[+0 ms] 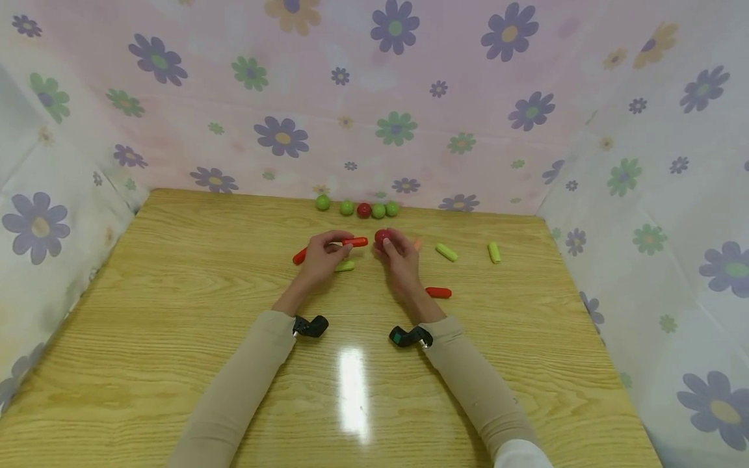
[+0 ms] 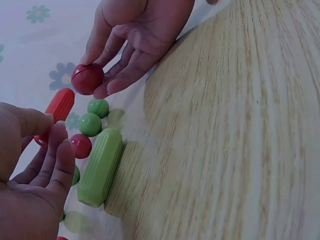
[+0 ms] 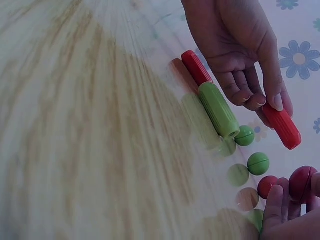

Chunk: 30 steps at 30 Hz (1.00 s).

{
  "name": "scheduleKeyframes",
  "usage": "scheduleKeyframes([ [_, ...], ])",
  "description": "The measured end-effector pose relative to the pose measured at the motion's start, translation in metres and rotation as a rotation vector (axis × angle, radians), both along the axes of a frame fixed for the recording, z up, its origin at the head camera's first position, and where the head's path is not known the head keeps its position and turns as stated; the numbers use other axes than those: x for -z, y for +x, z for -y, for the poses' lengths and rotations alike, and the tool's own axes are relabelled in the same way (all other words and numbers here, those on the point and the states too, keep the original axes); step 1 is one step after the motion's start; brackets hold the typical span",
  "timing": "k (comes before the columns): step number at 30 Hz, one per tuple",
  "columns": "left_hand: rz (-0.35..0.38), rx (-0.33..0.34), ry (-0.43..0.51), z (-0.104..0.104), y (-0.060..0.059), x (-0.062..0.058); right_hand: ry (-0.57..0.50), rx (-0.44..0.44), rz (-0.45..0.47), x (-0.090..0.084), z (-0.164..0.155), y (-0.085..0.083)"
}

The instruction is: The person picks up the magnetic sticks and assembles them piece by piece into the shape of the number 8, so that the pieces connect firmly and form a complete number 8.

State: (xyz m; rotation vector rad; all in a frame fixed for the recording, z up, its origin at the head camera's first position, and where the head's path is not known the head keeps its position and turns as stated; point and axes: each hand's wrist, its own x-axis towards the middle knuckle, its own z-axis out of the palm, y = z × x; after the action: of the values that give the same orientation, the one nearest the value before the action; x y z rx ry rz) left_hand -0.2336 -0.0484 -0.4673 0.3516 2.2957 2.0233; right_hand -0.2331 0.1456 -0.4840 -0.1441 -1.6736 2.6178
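Between thumb and fingers, my left hand [image 1: 324, 259] pinches a red ridged handle [image 1: 355, 242], lifted above the table. My right hand [image 1: 400, 258] holds a dark red ball [image 1: 383, 236] with a seam round it, a short gap from the handle's end. In the left wrist view the handle [image 2: 61, 106] and the ball [image 2: 87, 79] face each other without touching. A green ridged handle [image 3: 219, 110] lies under the left hand, partly hidden in the head view. Behind it another red handle [image 1: 300, 255] lies partly covered by that hand.
Along the back of the table stands a row of green balls [image 1: 347, 208] with one red ball [image 1: 364, 210] among them. To the right lie two yellow-green handles [image 1: 446, 252], a red handle [image 1: 439, 292] and an orange piece [image 1: 417, 244] mostly hidden. Flowered cloth [image 1: 395, 129] rises behind.
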Motion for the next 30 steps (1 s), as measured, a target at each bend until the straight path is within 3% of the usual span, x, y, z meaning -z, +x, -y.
scheduleKeyframes([
  [23, -0.039, 0.016, -0.053, -0.011, -0.008, 0.006, 0.021, -0.097, -0.018, 0.009, -0.005, 0.002],
  [30, -0.041, 0.001, -0.082, -0.013, -0.012, 0.008, 0.091, -0.096, -0.012, 0.009, -0.007, -0.004],
])
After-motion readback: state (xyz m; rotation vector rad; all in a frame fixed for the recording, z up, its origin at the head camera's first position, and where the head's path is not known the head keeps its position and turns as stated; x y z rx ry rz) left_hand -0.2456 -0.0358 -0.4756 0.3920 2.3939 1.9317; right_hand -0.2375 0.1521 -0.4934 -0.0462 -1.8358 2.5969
